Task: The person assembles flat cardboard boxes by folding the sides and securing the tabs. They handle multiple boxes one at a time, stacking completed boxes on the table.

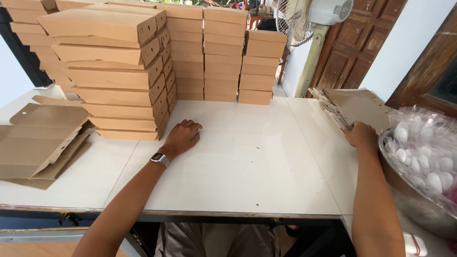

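My left hand [182, 137] rests on the white table [247, 162] with its fingers curled, holding nothing, just beside the base of a tall stack of folded brown cardboard boxes [116, 76]. A watch sits on that wrist. My right hand [360, 135] reaches to the right and grips the near edge of a leaning pile of flat, unfolded cardboard blanks [342, 107].
More stacks of folded boxes [223, 52] line the table's back. Flat box blanks [40, 140] lie at the left edge. A metal bowl [414, 200] of plastic-wrapped white spoons sits at the right. A fan [309, 16] stands behind, near a wooden door.
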